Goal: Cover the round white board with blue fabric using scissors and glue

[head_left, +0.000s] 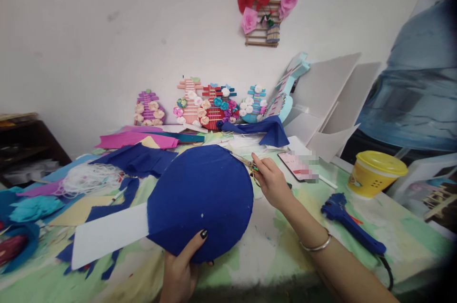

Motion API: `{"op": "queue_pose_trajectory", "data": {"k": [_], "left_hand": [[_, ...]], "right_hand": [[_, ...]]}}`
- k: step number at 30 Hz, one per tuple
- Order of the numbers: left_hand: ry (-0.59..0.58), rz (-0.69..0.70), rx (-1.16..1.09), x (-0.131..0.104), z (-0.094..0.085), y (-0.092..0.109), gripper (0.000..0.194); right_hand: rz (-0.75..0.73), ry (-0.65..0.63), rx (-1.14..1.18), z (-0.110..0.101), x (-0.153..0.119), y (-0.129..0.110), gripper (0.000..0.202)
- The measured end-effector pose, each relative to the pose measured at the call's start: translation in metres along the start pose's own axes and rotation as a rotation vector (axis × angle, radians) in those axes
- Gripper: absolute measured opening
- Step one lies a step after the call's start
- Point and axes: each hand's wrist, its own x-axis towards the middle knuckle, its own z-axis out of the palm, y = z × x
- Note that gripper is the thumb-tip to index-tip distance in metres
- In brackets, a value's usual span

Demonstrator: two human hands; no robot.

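Note:
A round board covered in dark blue paper (200,193), with a bare white neck (110,234) sticking out to the lower left, is held above the table. My left hand (183,262) grips its lower edge, thumb on top and the other fingers mostly hidden underneath. In my right hand (269,179) is a pair of scissors (246,161), fingers closed around the handles. The blades point left along the upper right edge of the blue disc; their tips are hard to make out.
Around lie blue paper scraps (135,162), white string (91,180), a phone (294,166), a blue glue gun (352,222) with its cord and a yellow-lidded tub (376,174). Several flower-decorated instrument models (214,107) lean on the wall. White boards (328,88) stand at right.

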Motion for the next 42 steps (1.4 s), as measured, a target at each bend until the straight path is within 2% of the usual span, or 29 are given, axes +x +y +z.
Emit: {"op": "queue_pose_trajectory", "data": {"k": [5,11,18,25,30,35,42], "left_hand": [[0.000,0.004,0.001,0.000,-0.001,0.002,0.045],[-0.019,0.007,-0.009,-0.003,0.002,0.002,0.036],[-0.002,0.001,0.001,0.002,-0.003,-0.001,0.044],[-0.019,-0.023,0.016,0.002,-0.004,0.000,0.044],[0.006,0.053,-0.003,-0.003,0.002,0.000,0.044],[-0.015,0.031,0.001,-0.003,0.001,-0.001,0.043],[0.012,0.029,0.015,-0.003,0.002,0.000,0.038]], "right_hand": [[-0.005,0.043,0.023,-0.001,0.000,-0.001,0.045],[0.001,0.066,0.065,-0.001,0.001,-0.001,0.046],[0.143,0.109,0.105,-0.007,0.002,-0.003,0.043],[0.054,0.003,0.107,-0.011,0.002,-0.009,0.046],[0.032,-0.015,0.061,-0.009,0.002,-0.008,0.048],[0.023,-0.025,0.044,-0.007,0.001,-0.006,0.049],[0.011,-0.018,0.057,-0.005,0.001,-0.004,0.050]]}}
